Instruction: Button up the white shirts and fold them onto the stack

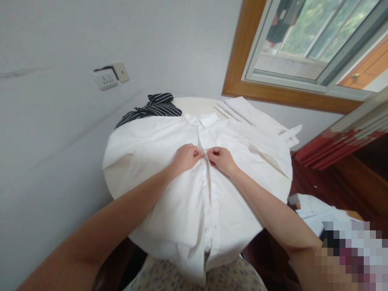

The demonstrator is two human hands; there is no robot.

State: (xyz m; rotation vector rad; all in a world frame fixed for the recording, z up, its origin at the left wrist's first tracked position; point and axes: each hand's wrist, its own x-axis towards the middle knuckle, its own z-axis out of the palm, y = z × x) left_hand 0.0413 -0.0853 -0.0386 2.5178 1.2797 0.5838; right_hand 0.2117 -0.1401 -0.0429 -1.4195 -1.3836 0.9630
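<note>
Left grip (186,157) and right grip (222,159) pinch the white shirt (182,194) at its front placket (205,198) (buttons (204,183) show lower down) on the tabletop (194,104).

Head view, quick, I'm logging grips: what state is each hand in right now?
Left hand: closed, pinching the white shirt along its front.
Right hand: closed, pinching the white shirt close beside the left.

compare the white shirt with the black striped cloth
The white shirt is plain, while the black striped cloth has thin pale stripes. The white shirt is spread out across the table; the black striped cloth lies bunched by the far edge. The left hand and right hand pinch the white shirt's front; neither touches the black striped cloth. Both are fabric.
</note>
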